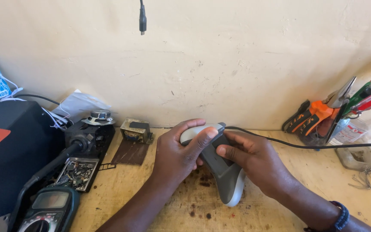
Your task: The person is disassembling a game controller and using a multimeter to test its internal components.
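A grey and white handheld device (227,177), shaped like a game controller grip or corded appliance body, lies on the wooden bench. My left hand (177,152) wraps over its upper end with the thumb on its white top. My right hand (254,157) grips its dark middle from the right, fingers pressed against it. A black cable (305,146) runs from the device's top toward the right.
A multimeter (48,208) sits at the lower left beside a tray of small parts (76,174). A transformer (135,130) and a small speaker (100,116) stand near the wall. Pliers and screwdrivers (323,114) fill a holder at right. A plug (142,19) hangs above.
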